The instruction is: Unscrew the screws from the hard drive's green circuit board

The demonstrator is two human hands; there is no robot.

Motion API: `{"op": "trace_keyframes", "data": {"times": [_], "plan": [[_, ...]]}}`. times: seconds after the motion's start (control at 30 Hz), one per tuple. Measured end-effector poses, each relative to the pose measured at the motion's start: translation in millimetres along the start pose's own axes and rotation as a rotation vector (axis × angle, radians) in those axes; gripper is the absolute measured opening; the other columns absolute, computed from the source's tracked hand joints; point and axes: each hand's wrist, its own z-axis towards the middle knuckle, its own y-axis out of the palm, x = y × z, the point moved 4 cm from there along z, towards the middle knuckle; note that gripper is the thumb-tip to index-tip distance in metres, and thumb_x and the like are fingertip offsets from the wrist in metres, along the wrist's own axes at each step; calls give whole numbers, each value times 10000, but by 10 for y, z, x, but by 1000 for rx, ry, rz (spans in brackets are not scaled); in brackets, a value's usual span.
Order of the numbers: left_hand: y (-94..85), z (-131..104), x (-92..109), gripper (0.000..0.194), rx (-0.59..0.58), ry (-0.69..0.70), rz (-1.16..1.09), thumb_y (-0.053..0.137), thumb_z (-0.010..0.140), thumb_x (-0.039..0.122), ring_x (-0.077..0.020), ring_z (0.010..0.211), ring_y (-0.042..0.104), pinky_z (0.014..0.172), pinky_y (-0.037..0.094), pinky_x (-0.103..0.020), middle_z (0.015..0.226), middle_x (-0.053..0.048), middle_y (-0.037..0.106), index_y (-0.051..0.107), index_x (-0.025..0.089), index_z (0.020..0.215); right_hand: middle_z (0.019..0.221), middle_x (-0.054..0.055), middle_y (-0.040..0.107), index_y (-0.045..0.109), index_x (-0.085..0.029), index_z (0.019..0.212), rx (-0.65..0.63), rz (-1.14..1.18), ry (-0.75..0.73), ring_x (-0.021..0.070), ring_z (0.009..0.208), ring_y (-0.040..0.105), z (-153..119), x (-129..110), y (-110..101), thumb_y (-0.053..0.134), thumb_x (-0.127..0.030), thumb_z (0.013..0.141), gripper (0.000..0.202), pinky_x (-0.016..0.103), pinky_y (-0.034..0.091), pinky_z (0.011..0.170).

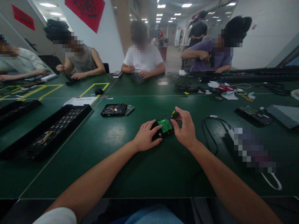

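Observation:
A small black hard drive (166,125) with a green circuit board on its upper face lies on the green table in front of me. My left hand (147,135) grips its left end, thumb along the near edge and fingers over the top. Over its right end, my right hand (185,127) is closed around a short screwdriver (173,114) with a dark and yellow handle. The screwdriver's tip points down at the board; whether it sits in a screw is too small to tell. Tiny screws (165,113) lie just beyond the drive.
Left of it sit another hard drive (114,109), a loose circuit board (130,109) and a long black tray (51,130). At right are a drive (253,115), a grey box (285,115), a blurred-out object and a black cable (211,137). Several people work across the table (112,174).

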Motion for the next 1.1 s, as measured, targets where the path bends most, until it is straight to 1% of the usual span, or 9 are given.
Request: {"op": "trace_keyframes", "data": {"times": [0.1,0.17,0.3,0.4,0.63,0.73,0.87,0.97,1.1], "plan": [[3,-1,-7,704,0,-3,-2,698,949,531,-408,1537,377,1234,350,-621,1682,-173,372,516,268,1576,1428,136,585,324,-335,1641,-21,9,15,285,1108,671,-15,4,21,544,-305,1057,624,539,643,947],[1,-1,-6,704,0,-3,-1,697,949,536,-410,1536,377,1231,351,-624,1683,-173,370,517,269,1575,1431,137,575,325,-333,1636,-22,21,18,285,1116,666,-20,-4,26,581,-338,1047,643,522,650,927],[-3,-2,1,698,-7,1,5,691,954,533,-413,1532,381,1228,353,-621,1680,-191,363,524,250,1570,1281,105,584,424,-346,1574,2,-7,-5,244,990,665,-7,-31,7,661,-339,1014,609,474,661,849],[-4,-3,2,699,-3,-5,-1,701,947,522,-413,1531,381,1227,353,-624,1677,-185,369,525,257,1569,1232,94,610,415,-346,1579,9,-40,5,236,936,672,1,-16,-2,635,-297,1021,602,499,657,868],[-7,-2,3,703,5,-8,-20,714,936,516,-407,1527,389,1229,356,-623,1674,-166,381,518,274,1566,1463,148,579,313,-329,1639,8,-10,24,296,1109,688,-40,28,40,599,-274,1020,684,536,663,901],[-10,-1,2,696,0,-7,-10,707,941,524,-410,1528,389,1229,357,-623,1677,-172,377,522,264,1560,1412,141,591,348,-336,1619,15,-7,0,283,1080,683,-34,-8,33,639,-285,1007,680,510,673,867],[-9,0,4,691,-3,-6,-5,704,943,521,-412,1527,389,1229,360,-614,1676,-185,374,529,242,1550,1290,107,597,434,-341,1562,35,-35,-8,235,954,682,-8,-43,-10,678,-276,993,623,471,675,810],[-9,2,4,692,1,-6,-6,707,941,521,-417,1522,394,1226,362,-615,1670,-188,380,533,239,1549,1279,100,608,429,-353,1568,38,-49,10,232,928,682,-2,-33,-23,678,-268,990,635,471,677,795],[-10,4,5,696,0,-8,0,705,943,525,-412,1519,396,1224,365,-617,1674,-176,377,522,260,1559,1323,106,608,382,-358,1604,27,-21,2,237,956,689,-18,-19,1,652,-234,991,681,481,678,837]]}}
